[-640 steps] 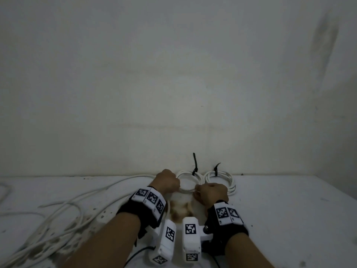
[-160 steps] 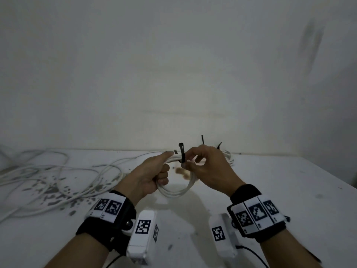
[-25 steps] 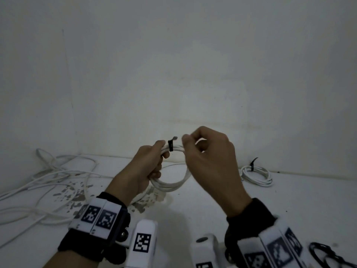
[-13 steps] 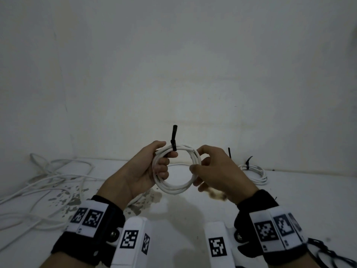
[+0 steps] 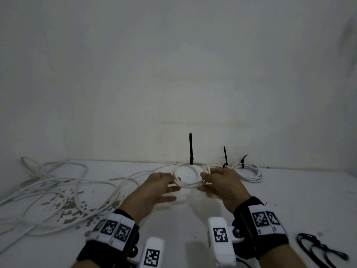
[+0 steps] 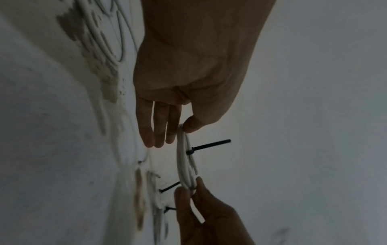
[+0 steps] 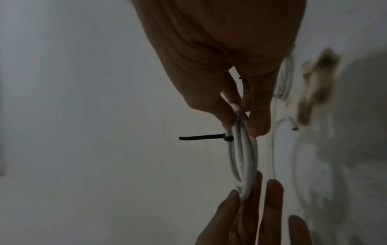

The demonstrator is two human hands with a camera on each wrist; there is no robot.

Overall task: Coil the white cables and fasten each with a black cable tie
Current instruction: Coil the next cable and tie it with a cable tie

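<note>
A coiled white cable [image 5: 188, 183] hangs just above the table near the back wall, held between both hands. Its black cable tie [image 5: 190, 149] stands straight up from the coil's far side. My left hand [image 5: 174, 183] pinches the coil's left side with thumb and forefinger, the other fingers straight [image 6: 150, 132]. My right hand [image 5: 203, 179] pinches the right side. In the right wrist view the coil [image 7: 244, 157] shows edge-on, with the tie [image 7: 201, 137] pointing left. Loose white cables [image 5: 58, 186] lie tangled on the left.
Two tied coils lie at the back right, one [image 5: 216, 167] beside my right hand and one [image 5: 248, 172] further right. Spare black cable ties [image 5: 318, 250] lie at the front right. The white table [image 5: 289, 200] has chipped patches [image 5: 65, 206] on the left.
Both hands have carried the tied coil forward and down towards the back of the table, beside the two tied coils. The coil has tipped from upright to nearly flat.
</note>
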